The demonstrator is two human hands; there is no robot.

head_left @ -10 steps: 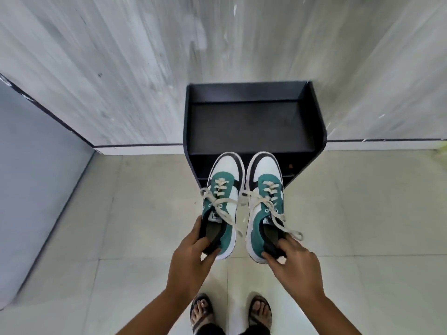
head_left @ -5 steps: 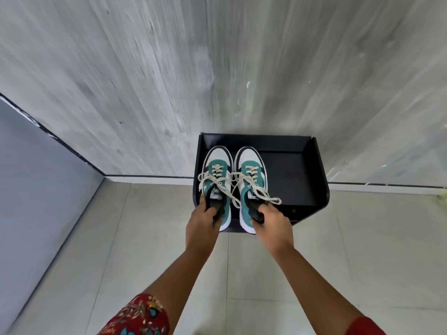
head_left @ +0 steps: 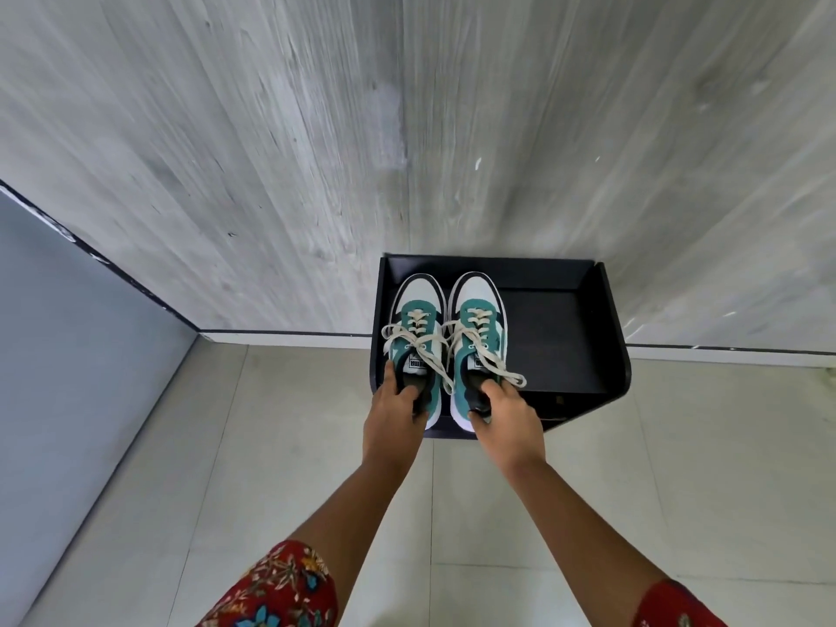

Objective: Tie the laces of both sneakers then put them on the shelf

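Observation:
Two green-and-white sneakers with cream laces tied in bows lie side by side on the left part of the black shelf, toes toward the wall. My left hand grips the heel opening of the left sneaker. My right hand grips the heel opening of the right sneaker. The heels stick out a little past the shelf's front edge, and my fingers hide part of both collars.
The shelf stands against a grey streaked wall on a pale tiled floor. A blue-grey panel runs along the left. The shelf's right half is bare, with raised sides left and right.
Both hands have carried the sneakers forward from above the floor onto the shelf's top. My arms are now stretched out and the view has tipped toward the wall.

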